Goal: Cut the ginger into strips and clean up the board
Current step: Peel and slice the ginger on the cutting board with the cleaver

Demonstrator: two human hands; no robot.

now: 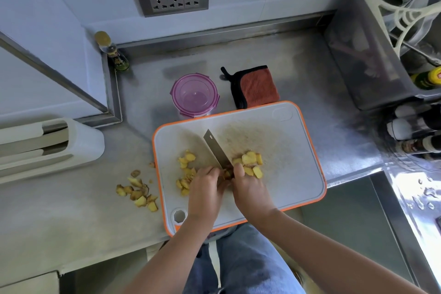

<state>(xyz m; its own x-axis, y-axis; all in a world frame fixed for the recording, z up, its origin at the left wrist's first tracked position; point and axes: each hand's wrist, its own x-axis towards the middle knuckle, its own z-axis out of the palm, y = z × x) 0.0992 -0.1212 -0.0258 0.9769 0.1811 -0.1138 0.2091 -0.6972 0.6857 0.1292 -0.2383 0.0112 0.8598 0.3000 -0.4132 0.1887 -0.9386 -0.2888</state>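
Observation:
A white cutting board (286,150) with an orange rim lies on the steel counter. Yellow ginger slices (250,159) sit on its middle, and more ginger pieces (186,162) lie to the left of the blade. My right hand (248,188) grips the handle of a cleaver (216,148), whose blade points away to the upper left. My left hand (205,188) has curled fingers on a ginger piece right beside the blade; that piece is mostly hidden.
Ginger peel scraps (138,192) lie on the counter left of the board. Behind the board stand a purple lidded container (194,94) and an orange cloth (256,87). A knife rack (47,145) is at left, a dish rack (381,43) and bottles at right.

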